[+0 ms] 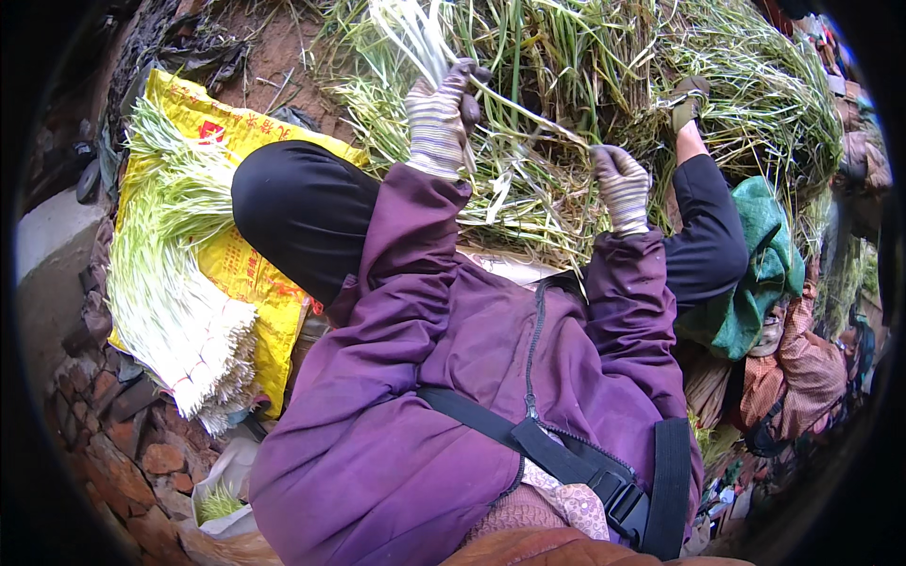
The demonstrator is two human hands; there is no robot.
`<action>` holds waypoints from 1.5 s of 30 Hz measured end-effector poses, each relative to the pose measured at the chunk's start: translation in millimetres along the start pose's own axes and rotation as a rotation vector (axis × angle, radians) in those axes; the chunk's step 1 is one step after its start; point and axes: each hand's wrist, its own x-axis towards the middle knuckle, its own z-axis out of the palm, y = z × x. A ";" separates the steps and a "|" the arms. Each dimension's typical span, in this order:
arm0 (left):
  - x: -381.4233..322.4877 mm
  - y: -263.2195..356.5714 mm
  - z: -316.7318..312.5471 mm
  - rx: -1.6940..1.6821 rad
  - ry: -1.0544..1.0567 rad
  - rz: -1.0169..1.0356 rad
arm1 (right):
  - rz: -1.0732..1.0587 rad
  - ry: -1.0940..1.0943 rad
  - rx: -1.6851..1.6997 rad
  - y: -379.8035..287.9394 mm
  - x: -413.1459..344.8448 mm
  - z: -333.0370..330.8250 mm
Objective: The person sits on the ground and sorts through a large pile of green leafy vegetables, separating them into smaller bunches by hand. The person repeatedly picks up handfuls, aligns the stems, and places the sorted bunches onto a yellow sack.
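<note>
My left hand (pixel 437 117), in a striped glove with dark fingertips, is closed around a small bunch of white chive-like stalks (pixel 410 35). One thin pale strand (pixel 531 113) stretches from that bunch towards my right hand (pixel 620 185). The right fingers, in a matching glove, are pinched at the strand's far end. Beneath and beyond both hands spreads a thick heap of loose green and straw-coloured stalks (pixel 587 64). To my left, bundled stalks with white bases (pixel 205 347) and pale green tops lie on a yellow printed sack (pixel 244 265).
A green woven sack (pixel 754 265) lies beside my right knee. Farther right is a person in orange checked clothing (pixel 810 361). Broken bricks and stones (pixel 163 458) cover the ground at lower left, near a white bag (pixel 230 481) with green bits inside.
</note>
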 end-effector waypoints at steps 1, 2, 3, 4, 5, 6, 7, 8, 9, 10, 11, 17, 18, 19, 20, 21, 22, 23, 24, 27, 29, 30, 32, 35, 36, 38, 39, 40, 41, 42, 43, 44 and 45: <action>-6.2 11.9 5.7 0.007 0.010 0.014 | 0.060 0.037 -0.083 17.2 8.8 -10.6; -8.2 16.5 6.1 0.015 0.032 -0.008 | 0.043 0.085 -0.410 20.9 14.5 -20.0; -8.4 19.7 4.3 0.043 0.065 0.043 | 0.024 0.129 -0.730 22.7 20.5 -27.9; -4.0 27.2 0.4 -0.031 0.085 0.045 | 0.149 0.076 -0.870 30.2 26.8 -38.1; 0.1 36.2 -1.6 -0.106 0.107 0.047 | 0.277 0.020 -1.007 41.5 33.5 -47.5; -5.7 48.5 3.3 -0.111 0.197 0.093 | 0.363 -0.018 -1.092 44.9 38.2 -49.6; -4.6 54.8 3.8 -0.093 0.247 0.070 | 0.419 -0.076 -1.119 48.9 39.5 -50.0; -3.5 54.3 1.1 -0.081 0.187 -0.003 | 0.390 -0.081 -1.095 53.0 35.6 -51.4; -0.6 51.4 -3.8 -0.070 0.128 -0.063 | 0.349 -0.085 -1.067 47.1 32.3 -47.7; -5.2 44.7 -6.4 0.026 0.085 -0.006 | 0.225 0.001 -0.971 38.8 26.4 -41.7; -7.1 39.1 -4.3 0.075 0.057 -0.042 | 0.049 0.063 -0.836 40.5 29.4 -37.4; -14.4 16.6 6.7 0.125 -0.077 -0.180 | -0.258 -0.172 0.079 -106.3 0.3 32.6; -15.6 14.5 8.6 0.109 -0.091 -0.181 | -0.256 -0.209 0.104 -106.8 -0.3 47.9; -16.4 12.5 10.0 0.144 -0.080 -0.233 | -0.256 -0.248 0.130 -101.9 2.2 63.2; -18.1 7.5 13.1 0.135 -0.057 -0.245 | -0.310 -0.286 0.136 -101.0 5.9 72.4; -19.9 5.3 14.1 0.130 -0.025 -0.254 | -0.191 -0.256 0.296 -97.9 3.6 85.4; -16.6 1.4 8.6 0.154 -0.050 -0.259 | -0.205 -0.236 0.237 -97.8 3.2 87.0; -13.9 -0.5 4.6 0.104 -0.046 -0.253 | -0.220 -0.214 0.179 -100.9 1.8 87.0; -11.7 -1.1 4.2 0.051 -0.048 -0.251 | -0.187 -0.238 0.239 -94.9 1.2 87.6; -3.6 0.3 1.6 -0.035 -0.012 -0.157 | -0.085 -0.336 0.270 -85.8 -4.4 80.4; -1.7 -1.1 -1.6 0.070 0.041 -0.197 | 0.017 -0.380 0.317 -81.7 -7.6 79.9; -3.2 -2.1 1.0 0.040 0.020 -0.208 | -0.003 -0.371 0.288 -76.8 -5.5 81.6; -6.1 -8.3 3.9 0.047 0.000 -0.230 | -0.077 -0.304 0.231 -76.0 -2.8 87.9; -6.0 -15.8 6.0 0.117 0.014 -0.278 | -0.406 -0.134 -0.074 -80.7 7.5 93.3; -6.4 -16.1 6.2 0.123 0.033 -0.271 | -0.474 -0.112 -0.088 -77.7 10.0 93.3; -8.2 -17.5 7.7 0.110 0.057 -0.265 | -0.480 -0.103 -0.004 -76.0 10.8 93.7; -9.9 -19.4 9.7 0.091 0.060 -0.271 | -0.414 -0.112 0.091 -77.6 6.8 92.4; -11.1 -21.1 11.2 0.071 0.062 -0.277 | -0.348 -0.121 0.185 -78.4 4.0 92.6; -11.8 -22.3 12.0 0.041 0.052 -0.287 | -0.247 -0.090 0.343 -78.4 2.7 96.0; -12.2 -21.6 12.9 0.014 0.045 -0.295 | -0.178 -0.077 0.457 -76.8 2.9 99.6; -12.6 -21.2 13.7 -0.013 0.038 -0.302 | -0.109 -0.063 0.570 -78.1 2.3 102.7; -13.2 -22.0 14.1 -0.006 0.036 -0.293 | 0.001 -0.046 0.704 -81.4 -1.0 104.2; -14.0 -24.6 12.9 -0.002 0.035 -0.280 | 0.110 -0.032 0.833 -87.7 -4.2 104.9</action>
